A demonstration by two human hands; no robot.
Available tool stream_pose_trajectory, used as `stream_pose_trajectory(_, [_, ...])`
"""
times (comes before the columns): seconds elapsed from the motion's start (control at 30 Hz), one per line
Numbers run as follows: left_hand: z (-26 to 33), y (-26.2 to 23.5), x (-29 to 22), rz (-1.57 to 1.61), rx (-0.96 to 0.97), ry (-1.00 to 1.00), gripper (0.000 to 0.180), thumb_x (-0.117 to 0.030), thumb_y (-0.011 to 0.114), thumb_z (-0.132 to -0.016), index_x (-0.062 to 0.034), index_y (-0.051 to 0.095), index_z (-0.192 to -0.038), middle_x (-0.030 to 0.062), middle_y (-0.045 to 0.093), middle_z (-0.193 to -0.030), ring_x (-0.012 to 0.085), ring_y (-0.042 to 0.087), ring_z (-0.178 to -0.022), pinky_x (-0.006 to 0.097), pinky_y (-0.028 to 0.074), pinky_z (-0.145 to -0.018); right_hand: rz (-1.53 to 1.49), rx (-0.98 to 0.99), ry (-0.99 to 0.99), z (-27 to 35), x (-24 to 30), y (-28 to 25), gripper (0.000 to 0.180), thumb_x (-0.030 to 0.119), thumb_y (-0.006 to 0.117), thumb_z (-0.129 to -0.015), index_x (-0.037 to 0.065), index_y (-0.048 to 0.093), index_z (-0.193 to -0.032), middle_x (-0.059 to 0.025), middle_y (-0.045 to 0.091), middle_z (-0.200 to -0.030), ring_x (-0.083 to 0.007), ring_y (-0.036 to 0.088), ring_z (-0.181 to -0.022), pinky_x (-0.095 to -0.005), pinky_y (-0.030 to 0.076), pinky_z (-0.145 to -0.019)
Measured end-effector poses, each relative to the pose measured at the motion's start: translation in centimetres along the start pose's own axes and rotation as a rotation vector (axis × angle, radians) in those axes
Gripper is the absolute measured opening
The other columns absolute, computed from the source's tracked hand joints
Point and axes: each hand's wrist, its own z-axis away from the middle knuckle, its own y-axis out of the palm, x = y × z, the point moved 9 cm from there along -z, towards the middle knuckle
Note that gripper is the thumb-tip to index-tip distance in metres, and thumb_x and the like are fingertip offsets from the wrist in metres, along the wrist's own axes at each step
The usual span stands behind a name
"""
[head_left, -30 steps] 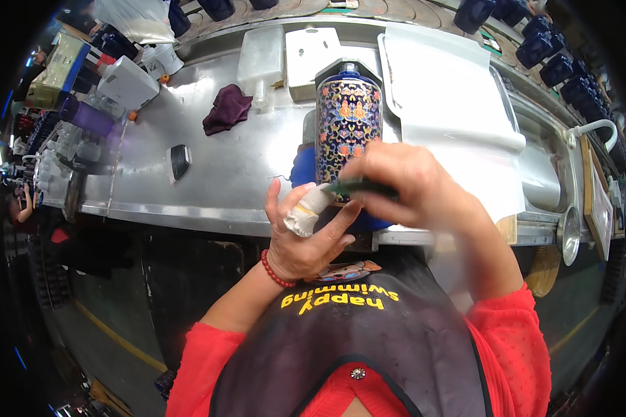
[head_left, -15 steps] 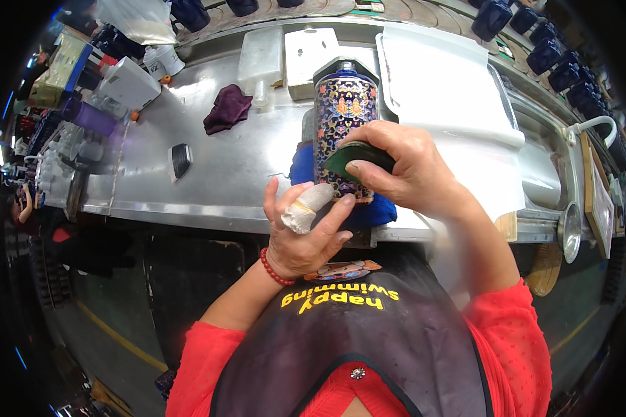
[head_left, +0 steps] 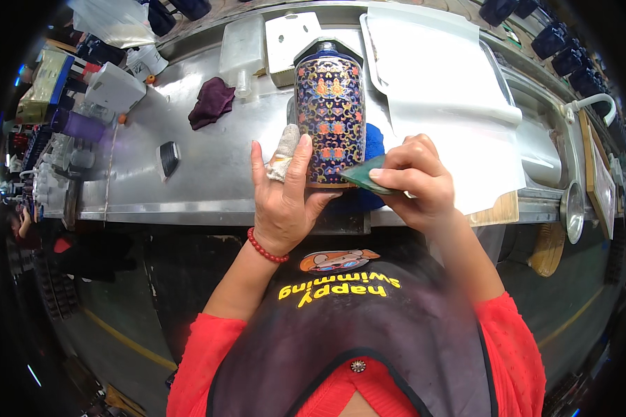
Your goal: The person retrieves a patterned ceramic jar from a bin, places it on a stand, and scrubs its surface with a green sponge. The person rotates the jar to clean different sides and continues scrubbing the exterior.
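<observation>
A navy bottle [head_left: 329,125] with a dense colourful floral pattern lies with its neck pointing away from me. My left hand [head_left: 282,201] rests along its lower left side, fingers stretched out and apart. Its index finger touches the side and the thumb is by the base. A whitish cover [head_left: 283,153] wraps one finger. Pinched in my right hand [head_left: 424,181] is a thin green scraper [head_left: 362,175], its pointed corner against the bottle's lower right side. A blue cloth [head_left: 374,142] shows beside the bottle, partly hidden.
On the metal table [head_left: 209,170] lie a purple cloth [head_left: 212,103] and a small black-and-white block [head_left: 167,159]. A white box [head_left: 292,43] stands behind the bottle. White sheeting [head_left: 452,111] covers the right side, beside a sink [head_left: 539,149]. Navy vessels [head_left: 553,38] line the far right.
My right hand has moved down and right, shifting the scraper from across the bottle to its lower right edge. My left hand has moved upward along the bottle's left side.
</observation>
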Motion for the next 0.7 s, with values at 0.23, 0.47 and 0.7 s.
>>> stream_pose_trajectory(0.23, [0.7, 0.2, 0.6, 0.093, -0.066, -0.031, 0.08, -0.048, 0.063, -0.095, 0.0077, 0.04, -0.147, 0.0184, 0.069, -0.124, 0.0358, 0.066, -0.117, 0.063, 0.027, -0.117, -0.057, -0.028, -0.029, 0.4, 0.4, -0.1, 0.035, 0.001, 0.079, -0.065, 0.009, 0.072, -0.099, -0.0042, 0.064, -0.089, -0.0243, 0.058, -0.079, -0.0379, 0.044, -0.074])
stream_pose_trajectory(0.47, [1.4, -0.8, 0.1, 0.073, -0.149, 0.011, 0.068, -0.051, 0.059, -0.098, 0.0013, 0.051, -0.141, 0.0182, 0.066, -0.128, 0.036, 0.058, -0.124, 0.063, 0.021, -0.119, -0.459, 0.079, 0.304, 1.5, -2.2, 1.1, 0.016, 0.006, 0.078, -0.083, 0.002, 0.071, -0.097, -0.0072, 0.069, -0.086, -0.0181, 0.065, -0.077, -0.0298, 0.05, -0.07])
stream_pose_trajectory(0.7, [2.2, -0.8, -2.9, -0.116, -0.044, 0.149, 0.044, -0.051, 0.047, -0.104, -0.0233, 0.065, -0.133, -0.0046, 0.064, -0.13, 0.0245, 0.047, -0.134, 0.063, 0.011, -0.122, -0.48, 0.015, 0.65, 2.9, -5.5, 2.4, 0.016, 0.011, 0.073, -0.093, 0.001, 0.065, -0.102, -0.0039, 0.064, -0.092, -0.0097, 0.06, -0.083, -0.0241, 0.049, -0.075])
